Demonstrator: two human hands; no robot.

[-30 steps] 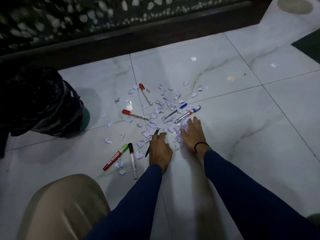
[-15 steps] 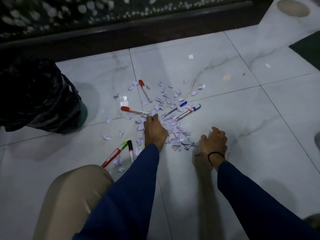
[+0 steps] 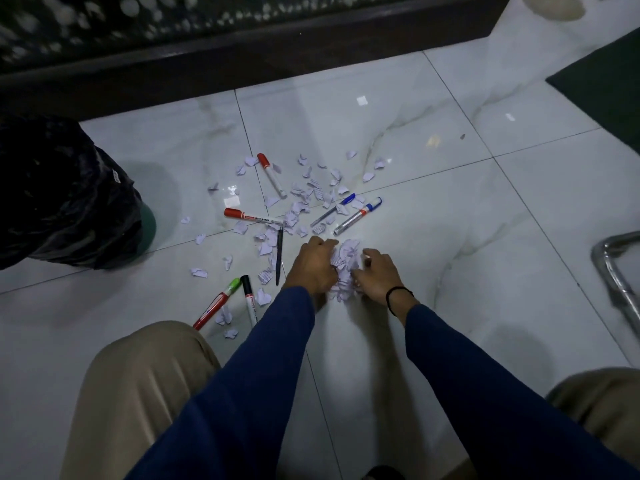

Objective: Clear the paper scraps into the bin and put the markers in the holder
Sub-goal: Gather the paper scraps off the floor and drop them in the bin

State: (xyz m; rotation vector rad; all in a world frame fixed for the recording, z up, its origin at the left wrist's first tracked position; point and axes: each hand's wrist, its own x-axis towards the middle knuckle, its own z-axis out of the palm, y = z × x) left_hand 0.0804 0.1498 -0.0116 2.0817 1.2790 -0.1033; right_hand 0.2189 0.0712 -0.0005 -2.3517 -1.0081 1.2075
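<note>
Cupping paper scraps between left hand and right hand, fingers curled around the heap. Risking spillage towards bin: loose pieces, shallow hold.

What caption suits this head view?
Both hands, left hand and right hand, gather paper scraps on tiled floor among scattered markers.

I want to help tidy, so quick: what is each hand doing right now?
Left hand: fingers curled round the heap of paper scraps, gripping it.
Right hand: fingers curled round the same heap from the other side.
</note>
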